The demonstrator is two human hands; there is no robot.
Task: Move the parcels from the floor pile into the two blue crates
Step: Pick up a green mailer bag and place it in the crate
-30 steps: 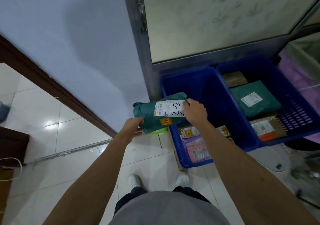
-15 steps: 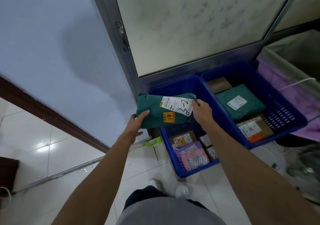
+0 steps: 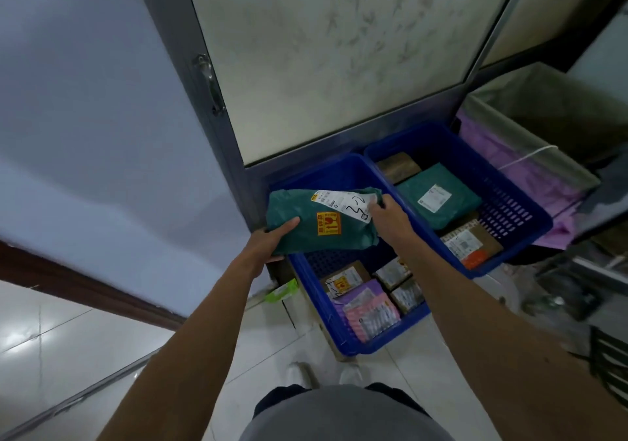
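I hold a dark green parcel (image 3: 316, 233) with a white label and an orange sticker over the far left part of the left blue crate (image 3: 306, 270). My left hand (image 3: 272, 240) grips its left edge from below. My right hand (image 3: 387, 218) holds its right end by the label. In the near half of that crate lie several small parcels (image 3: 370, 291), brown, purple and pink. The right blue crate (image 3: 509, 209) holds a green parcel (image 3: 438, 196), a brown parcel (image 3: 397, 167) behind it and a cardboard one (image 3: 470, 243) in front.
A metal-framed frosted door (image 3: 323, 60) stands right behind the crates, a pale wall (image 3: 85, 134) to its left. Purple fabric (image 3: 516, 168) over a box lies to the right. A small green object (image 3: 282, 291) sits on the tiled floor by the left crate. My shoes (image 3: 350, 372) stand just before it.
I have stepped closer to the crates. The green parcel has moved forward and down over the left crate, and its right end has tilted.
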